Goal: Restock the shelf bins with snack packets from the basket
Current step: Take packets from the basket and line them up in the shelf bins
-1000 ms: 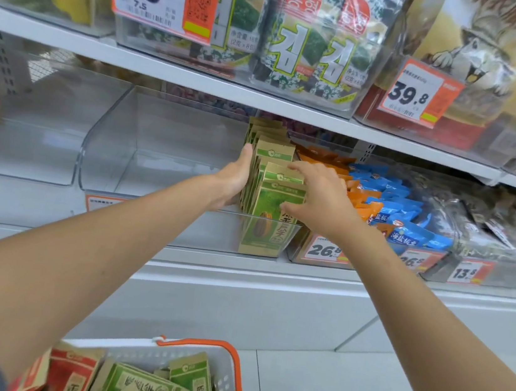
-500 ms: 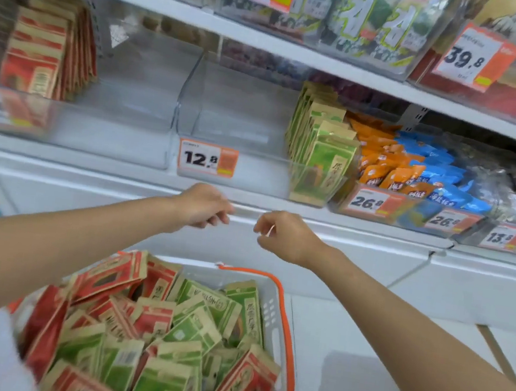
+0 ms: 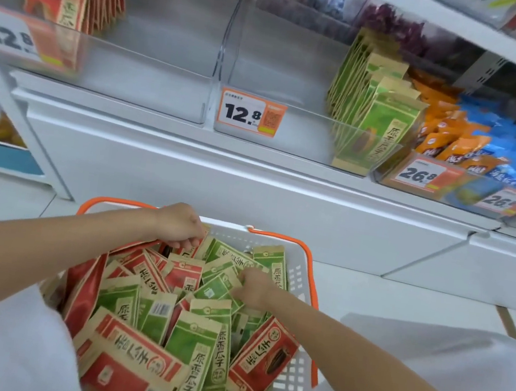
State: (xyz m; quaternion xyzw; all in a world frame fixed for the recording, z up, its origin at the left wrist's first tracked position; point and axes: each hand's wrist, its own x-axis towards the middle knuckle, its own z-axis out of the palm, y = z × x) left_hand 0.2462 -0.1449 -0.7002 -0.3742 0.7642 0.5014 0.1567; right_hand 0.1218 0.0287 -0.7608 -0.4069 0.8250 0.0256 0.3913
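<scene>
Two hands in our basket (image 3: 297, 274): fingers of our left hand (image 3: 178, 226) curl over red packets (image 3: 185, 276), grip unclear; our right hand (image 3: 254, 288) pinches the green packet (image 3: 218, 288) beneath its fingers.

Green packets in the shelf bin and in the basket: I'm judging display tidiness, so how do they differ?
The shelved green packets stand upright in a front-to-back row; the loose green packets lie flat or tilted at mixed angles in the basket. The shelved green packets share their clear bin with no other kind; the loose green packets are mixed with red packets. Both show the same green-and-tan design.
</scene>
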